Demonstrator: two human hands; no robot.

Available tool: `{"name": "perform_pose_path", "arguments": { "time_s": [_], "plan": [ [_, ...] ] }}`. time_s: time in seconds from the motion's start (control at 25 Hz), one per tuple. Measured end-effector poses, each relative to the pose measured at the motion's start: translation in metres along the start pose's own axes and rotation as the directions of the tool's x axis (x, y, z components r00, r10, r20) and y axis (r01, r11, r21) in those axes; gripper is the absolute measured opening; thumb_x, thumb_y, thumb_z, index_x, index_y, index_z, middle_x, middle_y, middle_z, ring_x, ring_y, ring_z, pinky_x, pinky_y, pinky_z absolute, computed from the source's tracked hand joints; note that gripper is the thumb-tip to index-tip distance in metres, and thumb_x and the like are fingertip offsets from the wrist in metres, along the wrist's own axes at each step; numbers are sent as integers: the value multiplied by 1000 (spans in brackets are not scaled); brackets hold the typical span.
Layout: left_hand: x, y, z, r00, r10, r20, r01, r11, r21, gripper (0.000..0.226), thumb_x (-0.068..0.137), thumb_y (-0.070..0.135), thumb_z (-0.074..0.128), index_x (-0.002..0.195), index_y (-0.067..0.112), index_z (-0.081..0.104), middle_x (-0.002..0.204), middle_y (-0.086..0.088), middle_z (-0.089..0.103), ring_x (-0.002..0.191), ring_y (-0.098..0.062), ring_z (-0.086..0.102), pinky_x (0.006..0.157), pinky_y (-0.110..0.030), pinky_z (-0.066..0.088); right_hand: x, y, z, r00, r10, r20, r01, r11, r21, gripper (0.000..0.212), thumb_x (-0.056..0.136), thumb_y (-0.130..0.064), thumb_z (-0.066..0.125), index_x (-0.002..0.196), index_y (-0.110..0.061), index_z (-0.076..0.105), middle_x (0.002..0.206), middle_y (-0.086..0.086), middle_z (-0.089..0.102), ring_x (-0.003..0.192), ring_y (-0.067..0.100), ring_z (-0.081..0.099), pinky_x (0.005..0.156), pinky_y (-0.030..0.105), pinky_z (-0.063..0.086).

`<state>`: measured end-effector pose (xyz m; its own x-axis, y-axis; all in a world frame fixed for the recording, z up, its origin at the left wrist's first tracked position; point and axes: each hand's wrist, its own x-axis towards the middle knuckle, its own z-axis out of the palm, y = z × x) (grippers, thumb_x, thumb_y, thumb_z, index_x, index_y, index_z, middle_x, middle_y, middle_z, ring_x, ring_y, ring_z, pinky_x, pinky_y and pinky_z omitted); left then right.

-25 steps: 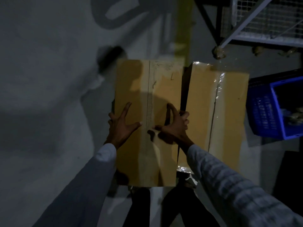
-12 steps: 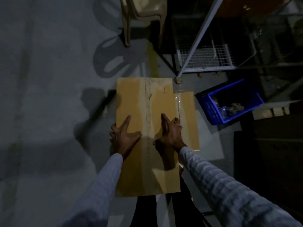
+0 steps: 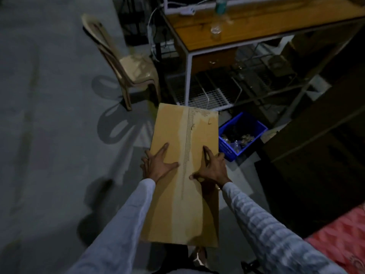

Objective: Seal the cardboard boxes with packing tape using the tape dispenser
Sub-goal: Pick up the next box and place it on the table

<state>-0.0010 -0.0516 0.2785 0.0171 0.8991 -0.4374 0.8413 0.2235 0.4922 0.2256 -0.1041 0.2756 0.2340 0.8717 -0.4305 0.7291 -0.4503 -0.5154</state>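
Gripping cardboard box (image 3: 183, 175) at both long edges, left hand (image 3: 158, 166) and right hand (image 3: 211, 169) clamping sides, thumbs lying flat on top. Box hanging clear of floor. Keeping 2 hands level (dispenser not showing), setting down seam-up before taping.

Both hands grip cardboard box (image 3: 183, 175); blue crate (image 3: 242, 135) beside
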Motion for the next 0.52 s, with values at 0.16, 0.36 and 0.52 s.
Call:
{"name": "perform_pose_path", "arguments": {
  "time_s": [0.16,0.36,0.52],
  "plan": [
    [-34,59,-1,984,176,-3,-175,980,94,97,71,79,70,151,64,18,157,-21,15,142,-50,25,115,-62,28,-48,32,-50,990,30,-137,-21,998,63,139,46,-66,92,159,-41,16,146,17,22,139,46,27,113,57,37],
    [-78,145,0,915,403,15,-402,908,118,98,67,84,66,153,57,26,152,-18,26,138,-48,35,110,-57,37,-109,71,-129,960,115,-254,-93,991,96,129,56,-66,91,160,-41,19,147,18,23,139,47,27,113,55,36],
    [-110,212,-6,822,567,48,-567,811,145,100,64,90,63,151,57,29,154,-14,25,141,-47,32,108,-63,37,-160,93,-185,897,223,-382,-181,973,143,121,60,-70,86,159,-44,22,145,13,25,137,43,29,111,54,38]
  ]
}}
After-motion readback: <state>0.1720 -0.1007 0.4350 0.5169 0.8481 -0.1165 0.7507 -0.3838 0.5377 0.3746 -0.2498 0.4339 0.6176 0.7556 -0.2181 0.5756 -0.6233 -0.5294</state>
